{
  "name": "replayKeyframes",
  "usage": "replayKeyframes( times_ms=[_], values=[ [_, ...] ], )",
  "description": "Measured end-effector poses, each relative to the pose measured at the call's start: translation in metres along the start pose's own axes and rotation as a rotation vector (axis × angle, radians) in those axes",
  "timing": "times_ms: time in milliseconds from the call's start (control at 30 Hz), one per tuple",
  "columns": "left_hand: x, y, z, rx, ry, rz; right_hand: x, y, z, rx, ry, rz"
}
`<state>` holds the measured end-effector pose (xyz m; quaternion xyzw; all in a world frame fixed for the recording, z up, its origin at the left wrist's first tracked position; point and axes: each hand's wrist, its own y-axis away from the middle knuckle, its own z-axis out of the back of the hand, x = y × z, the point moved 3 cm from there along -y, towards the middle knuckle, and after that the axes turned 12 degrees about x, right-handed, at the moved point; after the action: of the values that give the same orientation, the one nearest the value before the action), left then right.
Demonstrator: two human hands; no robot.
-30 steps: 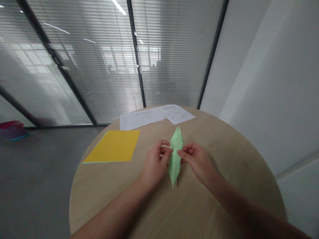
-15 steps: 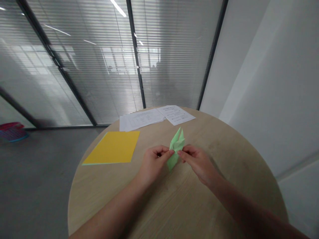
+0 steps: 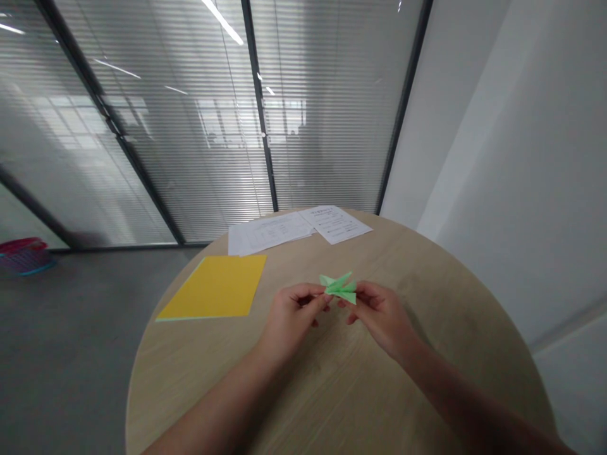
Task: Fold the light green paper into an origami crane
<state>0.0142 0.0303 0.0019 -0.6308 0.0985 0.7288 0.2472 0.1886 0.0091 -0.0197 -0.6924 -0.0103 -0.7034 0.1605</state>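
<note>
A small piece of light green folded paper is held over the middle of the round table, its pointed flaps spread to the sides. My left hand pinches its left end between thumb and fingers. On the other side, my right hand grips the right end, with the thumb below and a finger behind. Parts of the folds are hidden by my fingertips.
A stack of yellow paper, with a green edge showing beneath, lies left on the wooden table. Printed white sheets overlap at the far edge. A red and blue basket stands on the floor at far left.
The green folded paper has been turned from standing upright, tips pointing away, to lying crosswise between my hands. Both hands stay nearly in place, and the view has tilted up slightly.
</note>
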Motion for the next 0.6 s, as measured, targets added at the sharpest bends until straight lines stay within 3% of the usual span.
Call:
replayKeyframes(
  times_ms=[133,300,433,500,600],
  values=[
    [-0.013,0.005,0.004,-0.039,-0.093,-0.190,0.000,0.003,0.004,0.009,0.036,0.108],
    [-0.031,0.011,0.008,-0.020,-0.289,-0.401,0.015,0.008,0.008,-0.042,0.251,0.389],
    [-0.027,0.007,0.008,-0.019,-0.181,-0.341,0.026,0.013,0.004,-0.106,0.407,0.517],
    [-0.020,0.004,0.007,-0.027,-0.020,-0.245,0.024,0.014,-0.001,-0.098,0.377,0.468],
    [-0.007,0.001,0.008,-0.079,0.243,-0.084,0.013,0.013,-0.005,-0.110,0.146,0.276]
  ],
)
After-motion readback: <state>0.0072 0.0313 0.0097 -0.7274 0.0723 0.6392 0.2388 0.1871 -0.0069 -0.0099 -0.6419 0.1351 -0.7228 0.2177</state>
